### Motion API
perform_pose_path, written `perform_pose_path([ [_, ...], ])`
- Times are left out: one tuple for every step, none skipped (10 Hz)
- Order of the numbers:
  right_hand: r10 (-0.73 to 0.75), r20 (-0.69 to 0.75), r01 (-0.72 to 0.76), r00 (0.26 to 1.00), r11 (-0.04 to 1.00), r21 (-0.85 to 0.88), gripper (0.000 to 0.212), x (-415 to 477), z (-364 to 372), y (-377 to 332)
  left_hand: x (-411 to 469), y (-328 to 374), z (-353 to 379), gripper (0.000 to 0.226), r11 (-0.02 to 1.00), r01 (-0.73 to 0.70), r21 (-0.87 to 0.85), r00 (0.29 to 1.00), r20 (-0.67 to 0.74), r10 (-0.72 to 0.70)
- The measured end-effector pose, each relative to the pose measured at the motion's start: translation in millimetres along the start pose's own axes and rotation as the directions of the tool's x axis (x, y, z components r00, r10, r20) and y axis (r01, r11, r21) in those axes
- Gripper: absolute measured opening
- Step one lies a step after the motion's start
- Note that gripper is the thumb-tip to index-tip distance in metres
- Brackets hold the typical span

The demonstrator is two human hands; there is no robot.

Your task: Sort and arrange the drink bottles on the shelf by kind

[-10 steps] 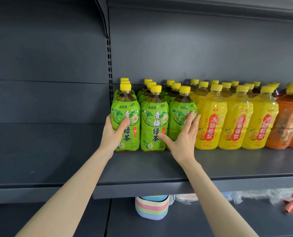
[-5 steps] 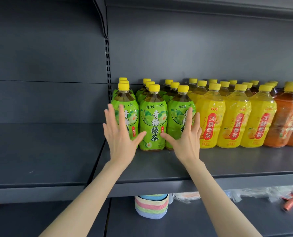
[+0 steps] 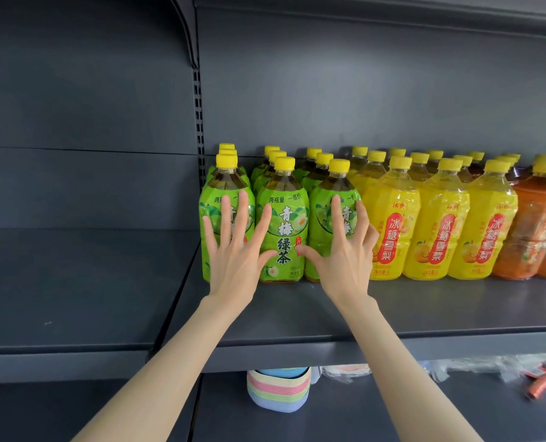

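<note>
Green group: green-labelled, yellow-capped plastic tea bottles [image 3: 283, 231] stand in three files on the dark grey metal shelf [image 3: 424, 307], under both hands.
Left hand [image 3: 236, 250]: fingers straight and spread, flat on the left file's front bottle; it grips nothing.
Right hand [image 3: 345, 250]: the same, on the right file.
Other kinds: yellow-labelled plastic bottles [image 3: 437, 224] just right of the right hand, orange-labelled plastic bottles [image 3: 536, 231] beyond them; both look grouped.
Left to do: seemingly only squaring the fronts.

Both our arms are up, forearms bare. Left forearm enters from 7 o'clock, right forearm from 5 o'clock, converging. Our left hand [image 3: 236, 255] is flat, fingers [image 3: 242, 215] straight and spread toward 12, thumb out at 2. Our right hand [image 3: 345, 258] mirrors it, thumb at 10. Backs of both hands face us. Thumb tips near, not touching.
</note>
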State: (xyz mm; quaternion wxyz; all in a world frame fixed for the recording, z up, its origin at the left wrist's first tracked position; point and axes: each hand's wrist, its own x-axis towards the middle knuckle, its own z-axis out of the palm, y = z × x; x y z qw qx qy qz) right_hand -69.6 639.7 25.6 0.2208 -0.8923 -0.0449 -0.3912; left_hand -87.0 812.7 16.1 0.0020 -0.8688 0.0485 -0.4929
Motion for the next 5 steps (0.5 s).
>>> perform_pose_path([
  [-0.003,0.012,0.004,1.000,1.000,-0.022,0.098,-1.2,-2.4,-1.3,0.7,2.1,-5.4,0.082,1.000,0.007,0.016,0.999,0.038,-0.007],
  [-0.014,0.044,0.016,0.999,0.999,-0.039,0.098,-1.7,-6.7,-1.0,1.1,2.6,-12.2,0.080,1.000,-0.004,0.020,0.998,0.067,0.003],
  [-0.029,0.077,0.030,0.997,1.000,-0.009,0.090,0.0,-15.3,0.9,2.2,2.4,-21.3,0.067,1.000,0.007,-0.029,0.996,0.089,-0.004],
  [-0.062,0.079,0.056,0.995,0.995,0.078,0.070,8.3,-29.9,10.1,8.6,6.9,-33.9,0.043,0.992,0.068,-0.102,0.996,0.064,-0.062],
  [-0.074,0.082,0.061,0.994,0.986,0.155,0.046,21.7,-48.2,21.1,20.0,19.7,-51.3,0.029,0.966,0.145,-0.213,0.988,0.086,-0.129],
])
